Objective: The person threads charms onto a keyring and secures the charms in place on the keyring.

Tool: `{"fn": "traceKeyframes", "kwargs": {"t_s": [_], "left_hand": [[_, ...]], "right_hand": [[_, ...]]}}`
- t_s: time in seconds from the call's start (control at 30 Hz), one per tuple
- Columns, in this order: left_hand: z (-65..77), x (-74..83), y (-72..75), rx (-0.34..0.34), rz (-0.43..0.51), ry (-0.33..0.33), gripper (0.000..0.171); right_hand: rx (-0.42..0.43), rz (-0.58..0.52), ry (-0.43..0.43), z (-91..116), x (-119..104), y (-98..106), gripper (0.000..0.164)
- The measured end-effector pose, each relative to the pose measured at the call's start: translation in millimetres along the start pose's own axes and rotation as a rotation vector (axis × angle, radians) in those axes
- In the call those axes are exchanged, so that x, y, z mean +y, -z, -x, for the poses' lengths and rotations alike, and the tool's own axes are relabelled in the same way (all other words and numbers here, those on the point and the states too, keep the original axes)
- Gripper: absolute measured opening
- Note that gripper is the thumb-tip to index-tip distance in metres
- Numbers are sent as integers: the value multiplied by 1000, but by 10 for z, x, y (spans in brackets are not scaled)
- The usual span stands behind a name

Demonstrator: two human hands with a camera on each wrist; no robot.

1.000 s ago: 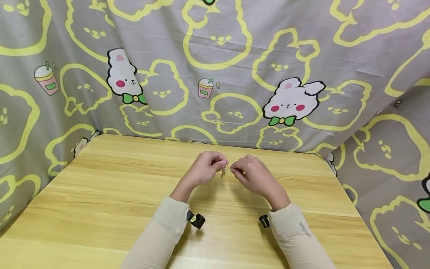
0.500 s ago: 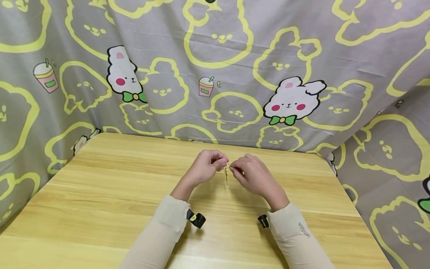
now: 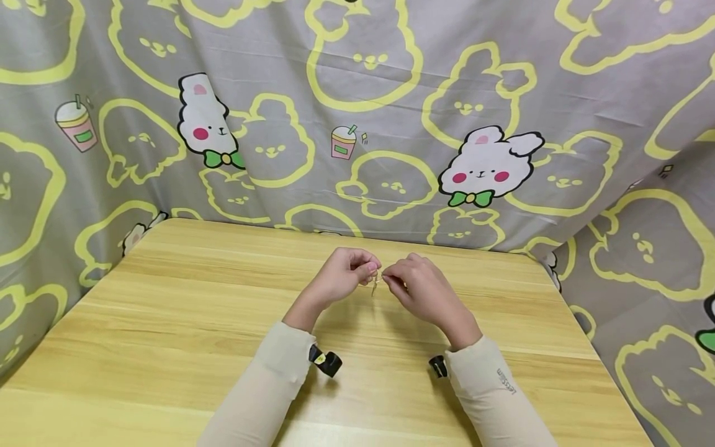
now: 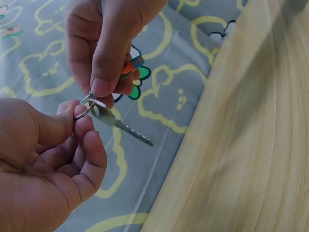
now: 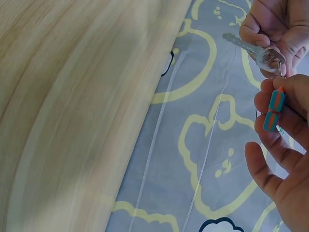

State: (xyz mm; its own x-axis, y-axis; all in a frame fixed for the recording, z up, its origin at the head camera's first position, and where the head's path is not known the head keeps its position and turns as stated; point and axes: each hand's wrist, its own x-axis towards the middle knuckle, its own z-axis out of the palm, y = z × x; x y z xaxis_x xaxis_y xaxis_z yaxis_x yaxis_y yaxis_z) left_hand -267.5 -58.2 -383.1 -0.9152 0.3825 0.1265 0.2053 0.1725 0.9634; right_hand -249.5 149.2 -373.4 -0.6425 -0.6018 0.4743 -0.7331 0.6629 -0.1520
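Over the table my left hand and right hand meet, fingertips almost touching. In the left wrist view, the left thumb and forefinger pinch one side of a small metal key ring. The right thumb and a finger pinch its other side. A silver key hangs from the ring between the hands, its toothed blade pointing away from them. Against the right fingers lies a small orange and teal trinket; fingers hide how it joins the ring. In the head view these pieces are tiny.
A wood-grain table lies beneath the hands. Behind it and along both sides hangs a grey curtain with yellow cartoon outlines. Each wrist carries a black camera strap, the left strap showing beside the cuff.
The key has swung between the hands: it hung lower and straighter half a second ago and sits higher now. Both hands keep their pinch and have hardly moved.
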Motion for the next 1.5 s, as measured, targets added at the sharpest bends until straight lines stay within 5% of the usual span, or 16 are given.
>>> {"fn": "traceKeyframes", "kwargs": {"t_s": [1.5], "left_hand": [[0, -5, 28, 11, 56, 45, 20]], "right_hand": [[26, -9, -26, -12, -35, -38, 13]]}}
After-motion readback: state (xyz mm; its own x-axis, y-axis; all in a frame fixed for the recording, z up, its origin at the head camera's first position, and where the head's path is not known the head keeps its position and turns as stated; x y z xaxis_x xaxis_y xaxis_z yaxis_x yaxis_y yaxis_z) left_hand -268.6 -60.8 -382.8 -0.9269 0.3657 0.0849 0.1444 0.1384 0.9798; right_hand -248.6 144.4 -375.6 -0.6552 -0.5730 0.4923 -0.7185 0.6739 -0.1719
